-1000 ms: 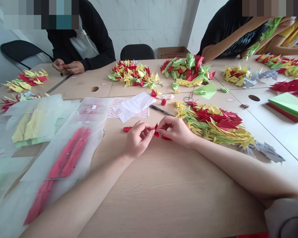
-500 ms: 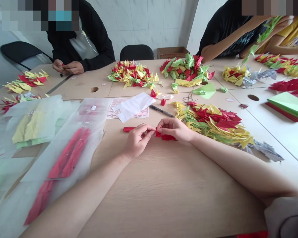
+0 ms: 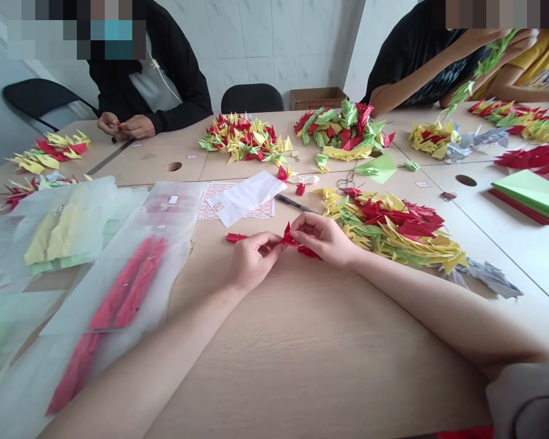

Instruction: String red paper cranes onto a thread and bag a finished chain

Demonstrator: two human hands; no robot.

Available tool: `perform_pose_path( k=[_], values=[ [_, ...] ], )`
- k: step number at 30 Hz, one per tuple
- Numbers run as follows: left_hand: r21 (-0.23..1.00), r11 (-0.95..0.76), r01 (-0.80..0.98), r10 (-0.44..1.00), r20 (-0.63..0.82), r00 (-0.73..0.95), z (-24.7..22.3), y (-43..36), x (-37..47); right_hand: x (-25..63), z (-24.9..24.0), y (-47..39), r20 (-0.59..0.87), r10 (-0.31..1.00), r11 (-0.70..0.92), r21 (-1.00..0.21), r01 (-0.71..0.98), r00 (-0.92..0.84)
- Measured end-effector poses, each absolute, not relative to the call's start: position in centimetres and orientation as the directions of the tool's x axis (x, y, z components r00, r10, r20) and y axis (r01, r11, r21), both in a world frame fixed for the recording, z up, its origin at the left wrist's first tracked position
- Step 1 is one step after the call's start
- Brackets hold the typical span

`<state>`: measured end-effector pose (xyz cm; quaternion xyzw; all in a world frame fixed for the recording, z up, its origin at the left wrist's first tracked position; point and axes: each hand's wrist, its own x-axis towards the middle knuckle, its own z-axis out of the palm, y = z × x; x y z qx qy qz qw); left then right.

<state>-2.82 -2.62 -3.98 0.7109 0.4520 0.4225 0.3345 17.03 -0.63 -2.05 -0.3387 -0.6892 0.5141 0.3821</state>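
At the far left of the wooden desk (image 3: 302, 353), clear plastic bags lie flat: one with yellow and green folded paper (image 3: 57, 235), and a long one packed with red folded paper (image 3: 119, 299) running diagonally toward the near edge. Behind them, small heaps of red and yellow paper cranes (image 3: 50, 149) sit in front of a person in a black jacket (image 3: 150, 79), whose own hands are together over the far desk edge.

Toward the middle, a white slip of paper (image 3: 244, 196) rests on a sheet of red-outlined stickers (image 3: 210, 204), with a dark pen (image 3: 297, 204) just beside it.

The left hand (image 3: 251, 259) is narrowly pinched, thumb and forefinger closed on the left tip of a small red folded paper piece (image 3: 299, 244). The right hand (image 3: 324, 238) grips the same piece from the other side, fingers curled over its body. The piece sits between the 2 hands, just above the desk, its long axis running left to right, so each hand holds 1 end; most of it lies under the right hand. A loose red paper scrap (image 3: 235, 237) lies just behind the left hand.

To the right, touching the right wrist's far side, is a long strung heap of red, yellow and green paper cranes (image 3: 393, 228). Further right lies a stack of green and red paper sheets (image 3: 531, 195). Other people's arms work at the far right corner.
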Motion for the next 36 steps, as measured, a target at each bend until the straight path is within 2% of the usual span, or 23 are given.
perform_pose_path(
  k=[5,10,15,19,23,29,36],
  values=[
    [0.802,-0.434,0.41,0.901,0.378,0.215,-4.18,-2.42,-3.01,17.25,-2.12,-0.48,0.205,0.828,0.317,-0.939,0.134,-0.523],
    [0.688,-0.559,0.463,0.828,0.496,0.263,-3.72,-2.71,-2.95,17.15,-2.01,-0.35,0.307,0.79,0.481,-0.847,0.226,-0.53],
    [0.556,-0.657,0.508,0.745,0.583,0.325,-3.54,-2.89,-2.94,17.13,-1.69,-0.36,0.288,0.792,0.484,-0.834,0.265,-0.539],
    [0.514,-0.703,0.492,0.699,0.628,0.343,-3.8,-2.95,-2.95,17.24,-1.52,-0.39,0.319,0.752,0.545,-0.792,0.273,-0.577],
    [0.568,-0.7,0.433,0.711,0.612,0.345,-3.95,-3.09,-2.92,17.26,-1.7,-0.37,0.358,0.723,0.581,-0.778,0.24,-0.59],
    [0.689,-0.597,0.411,0.802,0.512,0.308,-3.57,-3.21,-2.92,17.28,-1.65,-0.35,0.331,0.746,0.525,-0.826,0.205,-0.577],
    [0.792,-0.503,0.346,0.863,0.437,0.254,-3.55,-3.28,-2.94,17.21,-1.82,-0.49,0.205,0.814,0.3,-0.949,0.091,-0.543]
  ],
)
